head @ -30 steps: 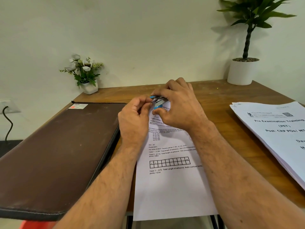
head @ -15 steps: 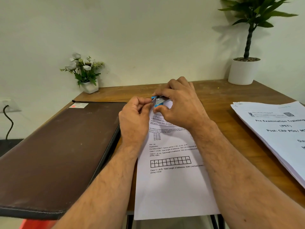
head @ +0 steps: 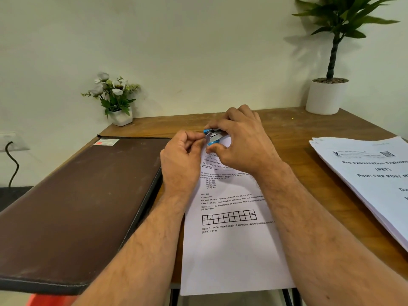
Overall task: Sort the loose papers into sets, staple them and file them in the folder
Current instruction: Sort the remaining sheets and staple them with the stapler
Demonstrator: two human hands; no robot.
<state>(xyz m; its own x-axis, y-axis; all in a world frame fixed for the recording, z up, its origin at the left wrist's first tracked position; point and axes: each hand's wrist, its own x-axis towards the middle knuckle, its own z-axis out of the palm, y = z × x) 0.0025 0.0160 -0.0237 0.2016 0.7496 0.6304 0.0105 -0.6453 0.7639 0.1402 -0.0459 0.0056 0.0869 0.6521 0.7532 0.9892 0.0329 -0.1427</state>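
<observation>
A printed set of papers (head: 231,250) lies in the middle of the wooden table (head: 287,129), its near edge hanging over the table's front. My right hand (head: 245,140) grips a small blue and silver stapler (head: 213,136) at the papers' top left corner. My left hand (head: 181,160) pinches at that same corner with thumb and forefinger, right beside the stapler's mouth. A closed brown folder (head: 77,199) lies to the left of the papers. A second stack of printed papers (head: 371,180) sits at the right.
A small white pot of flowers (head: 114,100) stands at the back left against the wall. A tall plant in a white pot (head: 326,96) stands at the back right corner. A black cable (head: 13,164) hangs from a wall socket at far left.
Almost nothing differs: both hands stay at the papers' top left corner with the stapler, and only the view shifts a little.
</observation>
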